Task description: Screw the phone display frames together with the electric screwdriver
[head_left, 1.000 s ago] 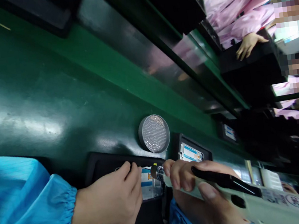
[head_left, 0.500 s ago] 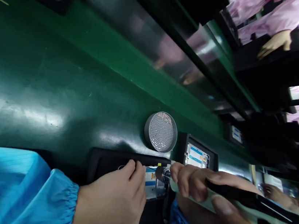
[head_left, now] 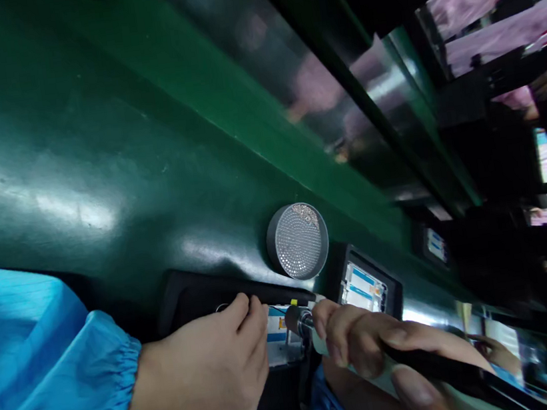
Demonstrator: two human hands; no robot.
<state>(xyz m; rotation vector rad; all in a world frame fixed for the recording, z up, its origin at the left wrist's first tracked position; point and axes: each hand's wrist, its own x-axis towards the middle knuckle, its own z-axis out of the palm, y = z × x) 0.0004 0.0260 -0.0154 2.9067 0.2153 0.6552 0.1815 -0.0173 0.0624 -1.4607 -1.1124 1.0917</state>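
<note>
While the left hand [head_left: 209, 368] curled fingers together against a blue-and-white labelled module [head_left: 276, 329] in a black tray [head_left: 189, 293], right hand [head_left: 367, 347] clamped round a pale electric screwdriver [head_left: 299, 321], tip at the module.

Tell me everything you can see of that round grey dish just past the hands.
The round dish is low, grey, metal-looking, its face a grid of fine dots or holes. A small clump of shiny bits sits at its far edge. It rests flat on the green bench, just beyond the black tray under the hands. Neither hand touches it; the right hand with its tool is nearest.
</note>
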